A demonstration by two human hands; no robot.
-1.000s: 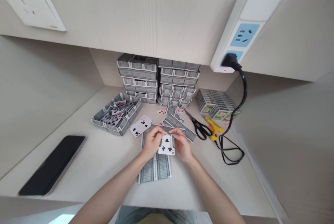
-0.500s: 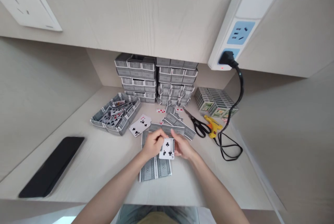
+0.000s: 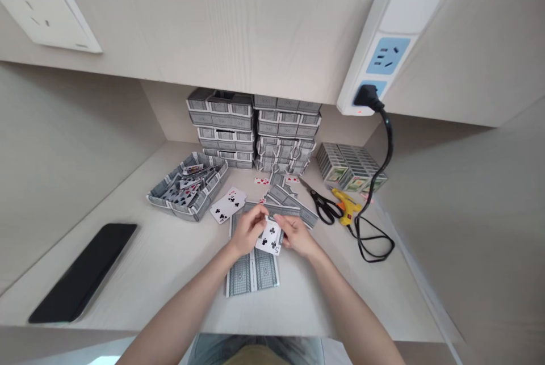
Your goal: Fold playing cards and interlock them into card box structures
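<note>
A playing card with club marks and a 5 (image 3: 269,238) is held between both hands, face up, its lower edge slightly tilted. My left hand (image 3: 248,231) pinches its left side, and my right hand (image 3: 294,233) grips its upper right. Patterned folded edges show on the card's right side. Below the hands a panel of joined grey-backed cards (image 3: 252,275) lies on the desk, its upper part partly covered by the hands. Just beyond them are overlapping grey card strips (image 3: 285,197). White-faced cards (image 3: 228,205) are spread to the left.
A card-made tray (image 3: 197,212) holds loose cards. Stacked card-made boxes (image 3: 225,121) stand behind. On the right are scissors (image 3: 326,209), a yellow glue gun (image 3: 348,206) with its cord, and card packs (image 3: 349,166). A black phone (image 3: 85,273) lies left; a power strip (image 3: 389,50) hangs above.
The held card has tilted and moved slightly left and up. My right hand has shifted its hold toward the card's top right edge.
</note>
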